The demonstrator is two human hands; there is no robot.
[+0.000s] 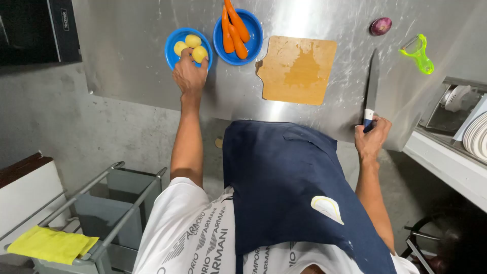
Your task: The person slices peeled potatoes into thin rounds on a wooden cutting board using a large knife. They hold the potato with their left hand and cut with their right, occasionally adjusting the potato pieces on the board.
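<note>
My left hand reaches into a blue bowl of peeled yellow potatoes, fingers on one of them. My right hand grips the blue-and-white handle of a large knife lying flat on the steel counter, blade pointing away from me. Between the hands lies a wooden cutting board with a damp patch. A second blue bowl holds several carrots.
A red onion and a lime-green peeler lie at the far right of the counter. Stacked white plates sit in a rack at right. A grey trolley with a yellow cloth stands low left.
</note>
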